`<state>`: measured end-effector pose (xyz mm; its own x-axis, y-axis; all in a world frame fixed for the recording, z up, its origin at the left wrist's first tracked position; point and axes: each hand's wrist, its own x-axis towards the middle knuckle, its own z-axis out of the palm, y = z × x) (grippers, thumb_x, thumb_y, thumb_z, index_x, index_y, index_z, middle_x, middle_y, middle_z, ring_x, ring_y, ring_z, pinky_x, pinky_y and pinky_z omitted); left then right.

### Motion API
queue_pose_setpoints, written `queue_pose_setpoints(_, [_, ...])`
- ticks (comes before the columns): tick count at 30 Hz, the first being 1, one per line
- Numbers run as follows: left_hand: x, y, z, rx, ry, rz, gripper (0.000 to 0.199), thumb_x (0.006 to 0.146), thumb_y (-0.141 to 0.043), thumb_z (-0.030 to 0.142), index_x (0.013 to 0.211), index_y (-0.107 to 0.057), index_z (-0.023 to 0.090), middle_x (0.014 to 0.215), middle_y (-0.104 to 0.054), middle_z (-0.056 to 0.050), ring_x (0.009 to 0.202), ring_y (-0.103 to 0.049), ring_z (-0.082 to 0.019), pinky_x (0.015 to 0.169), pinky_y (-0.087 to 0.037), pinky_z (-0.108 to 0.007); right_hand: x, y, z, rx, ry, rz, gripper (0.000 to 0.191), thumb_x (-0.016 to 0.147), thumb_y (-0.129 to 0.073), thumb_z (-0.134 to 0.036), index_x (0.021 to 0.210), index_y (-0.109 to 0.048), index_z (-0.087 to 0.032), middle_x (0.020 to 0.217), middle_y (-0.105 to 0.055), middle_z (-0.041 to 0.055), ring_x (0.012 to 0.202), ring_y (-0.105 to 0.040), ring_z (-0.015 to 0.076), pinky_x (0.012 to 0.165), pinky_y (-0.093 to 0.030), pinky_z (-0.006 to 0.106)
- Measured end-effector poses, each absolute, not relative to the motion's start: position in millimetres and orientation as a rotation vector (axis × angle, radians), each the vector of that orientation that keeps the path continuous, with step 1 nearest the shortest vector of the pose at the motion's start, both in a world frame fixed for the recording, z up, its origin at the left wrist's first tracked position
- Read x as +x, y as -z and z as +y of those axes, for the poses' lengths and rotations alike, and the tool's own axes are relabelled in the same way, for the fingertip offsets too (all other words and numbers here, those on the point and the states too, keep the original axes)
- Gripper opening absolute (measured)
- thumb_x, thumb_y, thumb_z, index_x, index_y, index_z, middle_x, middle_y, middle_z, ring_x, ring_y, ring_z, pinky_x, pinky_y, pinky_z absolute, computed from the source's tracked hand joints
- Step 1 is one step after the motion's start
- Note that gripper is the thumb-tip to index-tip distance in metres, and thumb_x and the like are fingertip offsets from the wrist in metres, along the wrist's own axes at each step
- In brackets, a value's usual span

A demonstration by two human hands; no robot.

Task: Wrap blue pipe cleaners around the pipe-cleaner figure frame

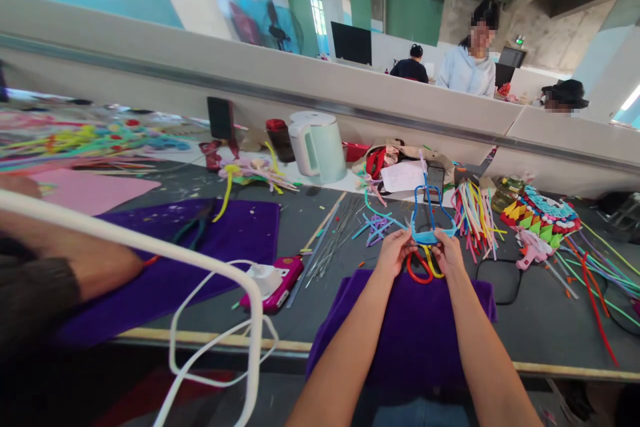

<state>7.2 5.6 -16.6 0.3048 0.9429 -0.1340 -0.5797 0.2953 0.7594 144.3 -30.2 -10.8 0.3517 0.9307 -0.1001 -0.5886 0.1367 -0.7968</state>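
Observation:
Both hands hold a blue pipe-cleaner shape point(431, 237) up over the near side of the table. My left hand point(397, 251) pinches its left end, and my right hand point(449, 251) pinches its right end. Blue loops and stems rise from its flat, lighter blue band. Just below the fingers show a red pipe-cleaner loop point(419, 278) and a yellow pipe-cleaner loop point(430, 261); whether they join the blue shape I cannot tell. Under my forearms lies a folded purple cloth point(415, 340).
Bundled pipe cleaners point(475, 217) and a pink glue gun point(534, 250) lie to the right. Loose wires point(333, 240), a magenta power bank point(283, 287) and a kettle point(320, 147) are leftward. A white cable point(150, 247) crosses the foreground near another person's arm point(100, 260).

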Motion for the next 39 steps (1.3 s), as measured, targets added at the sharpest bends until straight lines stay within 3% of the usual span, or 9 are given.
queue_pose_setpoints(5, [5.9,21.3,11.1,0.686,-1.24,0.709,0.029,0.058,-0.08,0.035,0.063,-0.06,0.014,0.055,-0.057,0.002,0.047,-0.054,-0.008,0.047,-0.05,-0.018,147.0,12.3,-30.2,-0.947,-1.146,-0.622,0.029,0.063,-0.073,-0.039,0.073,-0.06,-0.016,0.055,-0.048,-0.0058,0.046,-0.041,0.0063,0.039,-0.032,0.018])
queue_pose_setpoints(8, [0.9,23.6,16.4,0.666,-1.352,0.786,0.034,0.053,-0.081,0.038,0.062,-0.06,0.014,0.056,-0.057,0.002,0.05,-0.055,-0.008,0.047,-0.049,-0.019,155.7,12.7,-33.6,-1.19,-0.961,-0.866,0.03,0.069,-0.065,-0.045,0.08,-0.061,-0.017,0.062,-0.055,-0.0025,0.052,-0.046,0.0098,0.045,-0.037,0.021])
queue_pose_setpoints(13, [-10.6,29.2,25.0,0.576,-1.524,0.915,0.038,0.049,-0.081,0.042,0.064,-0.06,0.014,0.054,-0.057,0.002,0.049,-0.055,-0.009,0.048,-0.049,-0.02,155.4,7.9,-49.2,-1.731,-0.488,-1.477,0.024,0.072,-0.063,-0.037,0.087,-0.064,-0.019,0.076,-0.06,0.002,0.072,-0.056,0.0164,0.065,-0.042,0.026])
queue_pose_setpoints(20, [-12.8,31.6,30.6,0.629,-1.636,0.984,0.038,0.053,-0.077,0.046,0.062,-0.06,0.014,0.054,-0.057,0.002,0.049,-0.054,-0.009,0.047,-0.047,-0.021,126.6,-1.5,-64.0,-2.009,-0.214,-1.881,0.037,0.073,-0.065,-0.032,0.107,-0.058,-0.02,0.097,-0.058,0.0077,0.087,-0.058,0.0202,0.072,-0.041,0.027])
queue_pose_setpoints(24, [-13.3,27.7,30.5,0.639,-1.663,0.986,0.038,0.055,-0.076,0.047,0.063,-0.059,0.014,0.056,-0.058,0.001,0.049,-0.055,-0.01,0.045,-0.045,-0.019,133.6,3.0,-55.2,-1.93,-0.331,-1.725,0.027,0.073,-0.06,-0.024,0.099,-0.062,-0.018,0.089,-0.061,0.0068,0.081,-0.059,0.0186,0.072,-0.041,0.027])
queue_pose_setpoints(28, [-17.0,23.0,29.2,0.615,-1.685,1.007,0.036,0.057,-0.075,0.045,0.065,-0.059,0.014,0.057,-0.058,0.001,0.051,-0.059,-0.012,0.042,-0.042,-0.018,145.0,7.9,-46.6,-1.645,-0.638,-1.304,0.03,0.064,-0.068,-0.03,0.091,-0.065,-0.018,0.072,-0.062,0.0008,0.066,-0.057,0.0156,0.062,-0.044,0.025])
queue_pose_setpoints(33, [-19.8,19.0,27.0,0.616,-1.706,1.011,0.034,0.058,-0.073,0.043,0.067,-0.056,0.015,0.058,-0.055,0.003,0.054,-0.064,-0.016,0.037,-0.039,-0.018,146.8,-4.3,-50.4,-1.181,-1.082,-0.784,0.044,0.059,-0.074,-0.039,0.094,-0.062,-0.015,0.058,-0.053,-0.005,0.045,-0.044,0.0076,0.037,-0.032,0.017])
queue_pose_setpoints(39, [-17.0,16.5,25.7,0.71,-1.68,0.97,0.033,0.063,-0.069,0.044,0.07,-0.054,0.016,0.056,-0.053,0.004,0.052,-0.065,-0.018,0.036,-0.04,-0.019,131.9,-25.9,-65.8,-0.848,-1.369,-0.803,0.047,0.067,-0.072,-0.034,0.11,-0.057,-0.021,0.059,-0.045,-0.0083,0.041,-0.035,0.0036,0.032,-0.027,0.013])
